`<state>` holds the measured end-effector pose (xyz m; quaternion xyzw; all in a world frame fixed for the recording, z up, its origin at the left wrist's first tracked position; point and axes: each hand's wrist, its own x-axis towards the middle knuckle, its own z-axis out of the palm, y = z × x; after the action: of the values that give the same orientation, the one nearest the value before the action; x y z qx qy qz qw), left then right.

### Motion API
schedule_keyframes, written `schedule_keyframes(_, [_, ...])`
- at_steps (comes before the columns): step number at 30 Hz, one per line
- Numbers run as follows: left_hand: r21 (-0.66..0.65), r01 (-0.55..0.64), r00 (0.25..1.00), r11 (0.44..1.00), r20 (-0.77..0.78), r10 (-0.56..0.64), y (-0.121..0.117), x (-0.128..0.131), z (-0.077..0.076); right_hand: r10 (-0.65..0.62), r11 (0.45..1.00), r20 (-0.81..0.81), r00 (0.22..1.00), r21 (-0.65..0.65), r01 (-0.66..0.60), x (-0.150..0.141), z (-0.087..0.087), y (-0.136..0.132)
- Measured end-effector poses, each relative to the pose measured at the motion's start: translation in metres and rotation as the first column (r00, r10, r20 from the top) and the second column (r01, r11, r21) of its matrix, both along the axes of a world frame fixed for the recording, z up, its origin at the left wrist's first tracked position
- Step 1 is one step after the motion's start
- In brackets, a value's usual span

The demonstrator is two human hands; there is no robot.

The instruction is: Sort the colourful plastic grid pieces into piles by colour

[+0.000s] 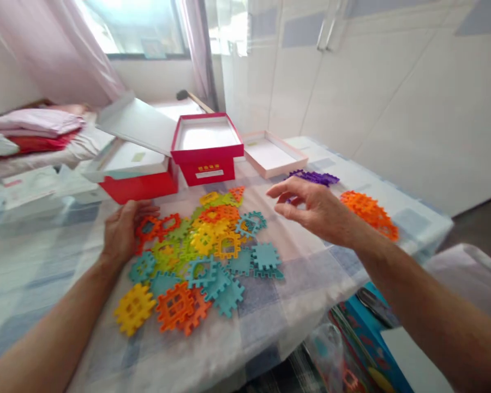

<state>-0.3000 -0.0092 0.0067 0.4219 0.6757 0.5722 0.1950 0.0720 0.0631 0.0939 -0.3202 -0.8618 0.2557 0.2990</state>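
A mixed pile of notched plastic building pieces [204, 240] in yellow, green, orange and teal lies on the checked tablecloth. At its left edge rests my left hand [125, 228], fingers loosely stretched beside an orange-red piece [148, 229] and gripping nothing that I can see. My right hand [305, 207] hovers to the right of the pile with its fingers bent and apart, holding nothing. Just beyond it is a group of purple pieces [317, 177], partly hidden by the hand. Orange pieces [368, 213] form a separate heap farther right, past my wrist.
Behind the pile stand a red box [207, 169] and, to its left, a white-and-red box [141, 185] with a tilted lid. A shallow pale tray [274, 170] sits behind my right hand. White cabinet doors [376, 82] rise beyond the table. Below its near edge are bagged items.
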Motion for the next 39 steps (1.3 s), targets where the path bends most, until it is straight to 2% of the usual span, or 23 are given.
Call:
schedule_keyframes(2, [0.074,0.028,0.995,0.997,0.098,-0.035,0.003,-0.001,-0.005,0.14,0.99,0.124,0.982,-0.025,-0.138,-0.029,-0.005,0.004])
schedule_keyframes(4, [0.107,0.045,0.987,0.993,0.149,-0.061,0.004,-0.002,-0.007,0.209,0.978,0.218,0.953,-0.029,-0.208,-0.057,-0.01,0.007])
schedule_keyframes(8, [0.131,0.062,0.977,0.989,0.194,-0.087,0.005,-0.003,-0.007,0.242,0.957,0.364,0.899,0.064,-0.283,-0.106,-0.017,0.014])
schedule_keyframes(12, [0.138,0.053,0.979,0.989,0.187,-0.079,0.005,-0.004,-0.006,0.225,0.944,0.483,0.846,0.106,-0.312,-0.13,-0.024,0.029])
schedule_keyframes(14, [0.13,0.048,0.98,0.99,0.183,-0.071,0.006,-0.003,-0.006,0.273,0.943,0.467,0.841,0.042,-0.33,-0.132,-0.03,0.036])
schedule_keyframes(17, [0.127,0.051,0.978,0.991,0.195,-0.076,0.006,-0.003,-0.005,0.312,0.948,0.363,0.878,-0.053,-0.315,-0.127,-0.037,0.042])
schedule_keyframes(21, [0.129,0.048,0.977,0.99,0.202,-0.074,0.006,-0.002,-0.004,0.307,0.951,0.22,0.926,-0.114,-0.288,-0.112,-0.035,0.045])
schedule_keyframes(26, [0.135,0.047,0.972,0.99,0.222,-0.076,0.007,-0.004,-0.006,0.314,0.949,0.33,0.89,-0.146,-0.281,-0.097,-0.031,0.05])
schedule_keyframes(29, [0.137,0.044,0.971,0.99,0.228,-0.074,0.008,-0.005,-0.009,0.299,0.954,0.362,0.883,-0.139,-0.267,-0.096,-0.035,0.051])
schedule_keyframes(31, [0.143,0.048,0.972,0.989,0.22,-0.079,0.008,-0.006,-0.009,0.264,0.964,0.333,0.905,-0.118,-0.238,-0.097,-0.035,0.051])
schedule_keyframes(36, [0.142,0.058,0.973,0.988,0.212,-0.088,0.007,-0.005,-0.008,0.059,0.998,0.126,0.99,0.023,-0.063,-0.111,-0.034,0.043])
schedule_keyframes(39, [0.145,0.06,0.974,0.988,0.209,-0.09,0.007,-0.004,-0.007,-0.039,0.992,0.196,0.98,0.127,0.014,-0.126,-0.04,0.031])
